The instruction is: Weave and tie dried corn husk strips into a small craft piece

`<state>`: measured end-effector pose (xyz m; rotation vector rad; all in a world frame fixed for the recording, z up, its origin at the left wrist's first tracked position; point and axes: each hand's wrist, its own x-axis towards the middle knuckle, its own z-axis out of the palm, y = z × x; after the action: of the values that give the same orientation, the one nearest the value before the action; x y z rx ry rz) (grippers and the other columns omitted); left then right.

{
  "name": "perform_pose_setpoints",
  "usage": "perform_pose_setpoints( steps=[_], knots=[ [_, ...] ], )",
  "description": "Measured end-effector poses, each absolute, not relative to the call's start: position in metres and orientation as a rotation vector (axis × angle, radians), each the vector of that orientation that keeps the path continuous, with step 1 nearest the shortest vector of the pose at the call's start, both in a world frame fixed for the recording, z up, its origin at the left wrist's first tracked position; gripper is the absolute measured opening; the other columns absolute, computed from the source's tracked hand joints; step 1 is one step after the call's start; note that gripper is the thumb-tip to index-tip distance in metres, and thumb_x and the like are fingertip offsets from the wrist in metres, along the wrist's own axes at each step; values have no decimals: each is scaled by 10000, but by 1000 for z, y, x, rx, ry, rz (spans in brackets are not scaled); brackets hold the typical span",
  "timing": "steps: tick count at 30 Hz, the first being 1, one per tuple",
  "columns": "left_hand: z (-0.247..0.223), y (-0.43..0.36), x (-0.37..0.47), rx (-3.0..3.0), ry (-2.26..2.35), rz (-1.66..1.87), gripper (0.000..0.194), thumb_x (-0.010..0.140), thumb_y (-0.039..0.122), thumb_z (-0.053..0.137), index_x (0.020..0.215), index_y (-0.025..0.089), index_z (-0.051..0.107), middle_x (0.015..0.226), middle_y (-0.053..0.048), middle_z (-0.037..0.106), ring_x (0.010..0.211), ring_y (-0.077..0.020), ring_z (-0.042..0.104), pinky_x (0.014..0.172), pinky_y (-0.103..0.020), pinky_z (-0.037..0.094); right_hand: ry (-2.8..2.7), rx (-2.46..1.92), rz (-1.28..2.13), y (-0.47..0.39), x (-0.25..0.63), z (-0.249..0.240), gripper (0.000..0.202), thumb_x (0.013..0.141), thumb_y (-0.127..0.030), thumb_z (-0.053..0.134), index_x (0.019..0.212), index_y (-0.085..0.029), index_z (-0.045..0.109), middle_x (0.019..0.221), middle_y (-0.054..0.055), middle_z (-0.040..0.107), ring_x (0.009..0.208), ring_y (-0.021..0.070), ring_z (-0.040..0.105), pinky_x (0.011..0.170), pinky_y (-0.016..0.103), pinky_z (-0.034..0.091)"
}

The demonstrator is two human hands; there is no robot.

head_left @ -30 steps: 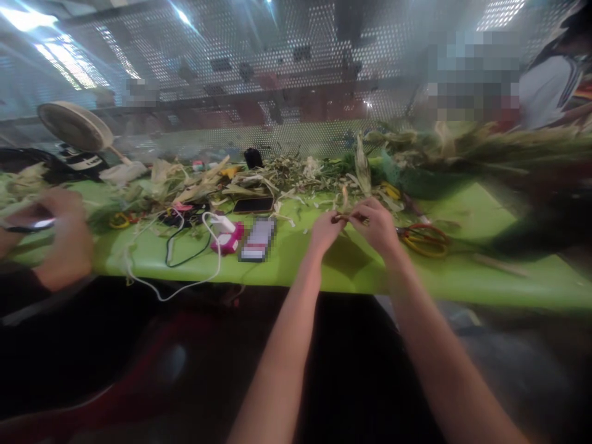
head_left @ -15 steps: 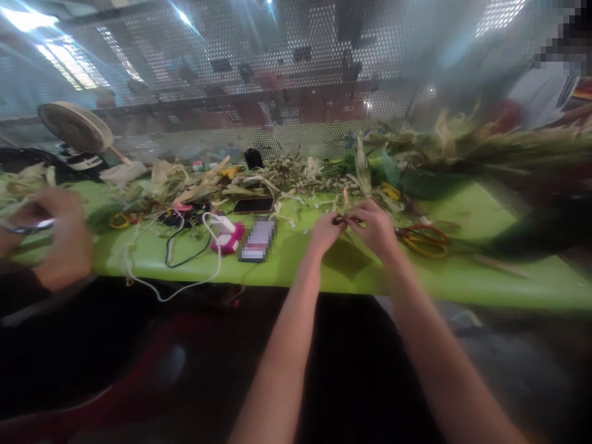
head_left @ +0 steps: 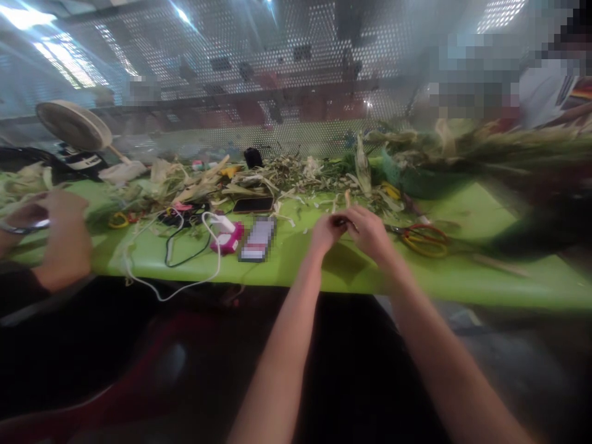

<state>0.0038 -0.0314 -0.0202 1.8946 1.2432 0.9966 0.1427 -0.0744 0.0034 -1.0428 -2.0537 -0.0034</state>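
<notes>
Over the green table (head_left: 296,265), my left hand (head_left: 327,233) and my right hand (head_left: 369,229) meet, fingers closed and pinched together. Between the fingertips is something small and dark, too blurred to name. A thin pale orange strip (head_left: 348,197) stands up just beyond the fingers; it looks like a piece of dried husk. Scissors (head_left: 423,239) with red and yellow handles lie right of my right hand, their blades pointing toward it.
Cut corn husks (head_left: 203,185) are heaped along the back. Left of my hands lie a phone (head_left: 258,239), a dark phone (head_left: 253,205) and a pink power adapter (head_left: 227,237) with cables. A green basin (head_left: 416,172) holds husks. A co-worker's arm (head_left: 65,234) rests at far left.
My right hand has turned slightly and its fingers have drawn in over the left fingertips. The co-worker's hand at far left has shifted a little. The table items stay put.
</notes>
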Motion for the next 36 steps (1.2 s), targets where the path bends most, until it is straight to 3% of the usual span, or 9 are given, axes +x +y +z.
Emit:
perform_pose_setpoints(
  steps=[3,6,11,17,20,24,27,36],
  knots=[
    [-23,-29,5,1823,1223,1014,169,751,221,615,818,135,744,752,-57,700,763,-194,606,681,-275,411,-2029,-999,65,-76,141,5,413,839,-61,464,1168,-222,654,1082,81,687,991,225,624,881,343,488],
    [-25,-28,4,1603,1115,1076,208,761,322,641,815,136,720,687,-19,647,667,-141,544,634,-249,378,-1816,-998,76,-75,144,6,383,845,-100,500,1173,-223,654,1092,71,686,931,208,633,844,333,500],
    [-24,-29,2,1482,1085,1145,263,754,406,661,790,148,692,613,19,543,572,-93,418,563,-241,280,-1769,-1072,-87,-70,148,5,346,837,-95,523,1097,-227,709,1082,65,722,1023,249,607,918,404,453],
    [-22,-30,4,1323,911,1219,237,772,372,672,697,161,595,568,23,512,546,-94,445,556,-243,316,-1935,-1081,-128,-72,138,1,361,883,-130,514,1162,-260,702,1157,57,711,1073,268,579,926,441,422],
    [-21,-30,5,1052,835,1341,173,806,331,654,806,176,579,620,19,567,559,-95,490,589,-240,370,-1821,-1064,-110,-74,133,1,314,888,-183,546,1169,-233,677,1171,81,685,1063,263,584,909,418,436],
    [-18,-31,5,707,719,1447,181,856,324,616,958,188,554,755,-3,641,663,-101,592,616,-223,408,-1827,-1070,-68,-75,125,-3,124,877,-256,603,958,-217,690,961,65,703,906,245,596,818,374,443],
    [-16,-33,5,674,645,1430,206,896,345,569,1034,195,537,785,-9,662,653,-102,605,599,-221,412,-1905,-1161,-121,-72,120,-9,90,860,-270,622,892,-208,678,892,65,690,858,249,579,779,369,420],
    [-5,-44,7,829,809,1292,362,950,473,448,1185,208,527,941,-68,733,723,-131,652,607,-236,455,-2050,-1267,-311,-71,110,-17,186,864,-203,578,1024,-179,670,999,108,688,907,268,545,771,371,372]
  ],
)
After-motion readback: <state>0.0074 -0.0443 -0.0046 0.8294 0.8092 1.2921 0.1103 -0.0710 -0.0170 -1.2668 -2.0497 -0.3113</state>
